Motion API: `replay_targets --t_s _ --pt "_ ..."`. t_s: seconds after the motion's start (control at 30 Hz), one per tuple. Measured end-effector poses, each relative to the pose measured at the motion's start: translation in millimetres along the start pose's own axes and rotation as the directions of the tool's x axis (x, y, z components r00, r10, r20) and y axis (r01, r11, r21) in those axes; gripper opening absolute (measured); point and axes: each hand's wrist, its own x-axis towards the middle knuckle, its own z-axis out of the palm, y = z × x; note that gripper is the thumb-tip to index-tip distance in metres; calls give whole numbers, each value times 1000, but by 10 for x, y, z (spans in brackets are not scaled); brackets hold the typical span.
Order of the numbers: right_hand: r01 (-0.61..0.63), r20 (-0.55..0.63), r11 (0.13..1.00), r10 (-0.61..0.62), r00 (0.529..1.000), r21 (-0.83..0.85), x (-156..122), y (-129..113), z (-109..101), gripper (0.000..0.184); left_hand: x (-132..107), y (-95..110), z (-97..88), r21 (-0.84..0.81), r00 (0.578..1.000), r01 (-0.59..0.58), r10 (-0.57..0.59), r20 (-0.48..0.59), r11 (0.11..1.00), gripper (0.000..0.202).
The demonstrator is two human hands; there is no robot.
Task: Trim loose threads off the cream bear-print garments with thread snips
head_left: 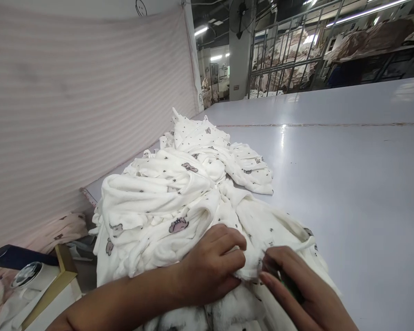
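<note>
A heaped white fleece fabric (165, 197) with small dark specks and bear prints lies in folds in front of me. My left hand (217, 262) is closed on the fabric near its front edge, fingers curled and pinching a fold. Just to the right, my right hand (293, 280) is closed around what looks like small green-handled thread snips (290, 286). Their metal tip points toward the fabric edge beside my left fingers. Most of the tool is hidden by my palm and fingers. Part of the fabric hangs down toward me below both hands.
The smooth pale table (372, 197) extends right and back, with a seam across it. A pink striped cloth sheet (83, 105) hangs along the left. At lower left are a cardboard box (51, 294) and a white roll (37, 276). Metal rails (286, 69) stand behind the table.
</note>
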Motion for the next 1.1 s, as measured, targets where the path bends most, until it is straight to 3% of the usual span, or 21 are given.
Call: replay_targets --t_s 0.03,0.1,0.2,0.23,0.33,0.4,0.47,0.5,0.53,0.57,0.63,0.73,0.83,0.9,1.0,1.1 --pt "23 -29 999 -24 999 -50 52 86 -57 14 13 -3 -21 -88 999 26 -23 32 996 13" --pt "16 6 984 -15 1000 -175 165 303 -190 22 41 -26 -111 -282 980 192 -171 98 940 16" --pt "-40 68 966 59 996 -256 292 614 -388 18 74 -115 -374 -428 883 463 -445 148 777 18" --pt "-43 79 963 66 995 -265 307 684 -436 17 80 -153 -481 -449 859 499 -490 148 741 17" --pt "25 84 968 -4 996 -251 269 768 -488 11 97 -230 -750 -495 842 532 -494 219 687 17" --pt "99 53 967 -89 995 -235 206 753 -444 5 125 -212 -809 -444 801 598 -468 374 668 14" --pt "161 -25 958 -172 985 -236 152 717 -357 4 170 -135 -750 -233 714 652 -480 509 722 9" --pt "191 -77 951 -215 974 -245 134 697 -304 6 197 -85 -686 -98 677 645 -508 532 758 11" --pt "225 -129 940 -265 956 -258 122 675 -249 9 222 -35 -610 21 667 616 -536 517 787 21" --pt "269 -172 923 -323 931 -275 117 653 -193 11 244 7 -529 97 689 575 -544 479 812 35" --pt "370 -230 873 -450 863 -317 121 604 -89 17 276 54 -386 110 786 478 -480 389 871 59" --pt "484 -253 794 -587 769 -369 141 526 24 24 291 26 -270 44 893 302 -299 336 952 67" --pt "530 -240 758 -634 735 -380 161 461 80 24 284 -41 -227 21 908 175 -170 384 984 48" --pt "533 -240 758 -636 734 -376 164 433 95 20 265 -68 -183 51 912 152 -160 378 987 26" --pt "507 -265 777 -613 744 -373 142 417 113 19 207 -77 -76 166 968 109 -143 208 980 2" --pt "484 -291 797 -590 753 -361 101 399 149 20 136 -77 19 274 999 -6 -3 34 962 10"
